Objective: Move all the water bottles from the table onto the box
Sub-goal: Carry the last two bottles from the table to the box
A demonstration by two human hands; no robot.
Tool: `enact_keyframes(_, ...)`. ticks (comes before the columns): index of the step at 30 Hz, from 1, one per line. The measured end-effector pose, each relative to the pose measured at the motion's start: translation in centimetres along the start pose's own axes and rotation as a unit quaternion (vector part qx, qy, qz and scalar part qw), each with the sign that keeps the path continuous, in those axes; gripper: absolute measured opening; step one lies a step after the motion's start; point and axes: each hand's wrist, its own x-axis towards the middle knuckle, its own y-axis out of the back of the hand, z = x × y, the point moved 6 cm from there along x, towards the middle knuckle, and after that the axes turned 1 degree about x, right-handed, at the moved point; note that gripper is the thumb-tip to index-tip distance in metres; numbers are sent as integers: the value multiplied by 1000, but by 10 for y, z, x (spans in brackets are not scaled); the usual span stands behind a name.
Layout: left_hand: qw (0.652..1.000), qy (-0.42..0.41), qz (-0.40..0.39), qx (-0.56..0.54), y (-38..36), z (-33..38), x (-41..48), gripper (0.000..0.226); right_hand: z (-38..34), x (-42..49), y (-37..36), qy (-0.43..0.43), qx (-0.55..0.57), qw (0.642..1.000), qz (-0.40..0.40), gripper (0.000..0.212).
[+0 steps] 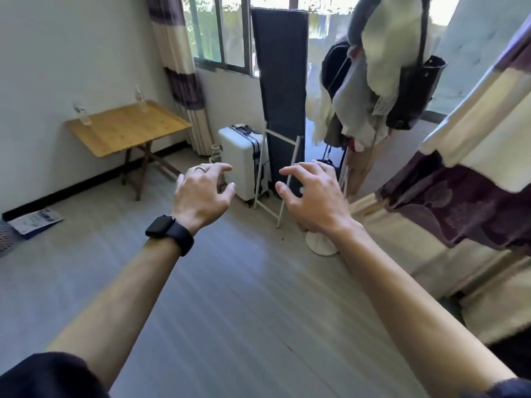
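Here both hands reach out over the grey floor and hold nothing: the left hand (201,193), with a ring (200,168) on one finger and a black watch (168,231) on the wrist, has its fingers loosely bent and apart, and the right hand (311,193) is spread the same way. The two water bottles (82,114) stand on the wooden folding table (129,130) at the far left against the wall, one at its left corner and the other (140,100) at the far edge, well apart from the hands. Just beyond the left hand a white suitcase (240,159) stands upright under the window (218,30). To its right a tall dark panel (280,90) leans upright with a white frame (275,179) propped in front of it. Further right a coat stand (373,81) is hung with pale clothes and a black bag (413,93), and a patterned curtain (474,139) fills the right side. Near the left wall a printed booklet (36,221) lies on the floor beside a basket (5,237)
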Motion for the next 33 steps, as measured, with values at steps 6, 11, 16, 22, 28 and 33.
enact_keyframes(6,997,42,39,50,9,-76,78,42,-24,120,-72,68,34,997,-23,39)
enact_keyframes(11,987,107,77,90,17,-136,149,41,-37,221,-118,114,60,991,-43,38)
enact_keyframes(16,976,171,98,97,32,-196,205,49,-61,322,-158,160,95,982,-40,36)
enact_keyframes(22,960,235,119,97,38,-290,257,49,-84,412,-230,185,127,973,-45,37)
enact_keyframes(28,956,266,108,68,18,-395,326,42,-107,491,-322,171,125,974,-78,40)
enact_keyframes(33,954,281,99,37,-3,-463,393,52,-120,558,-382,157,117,976,-89,39)
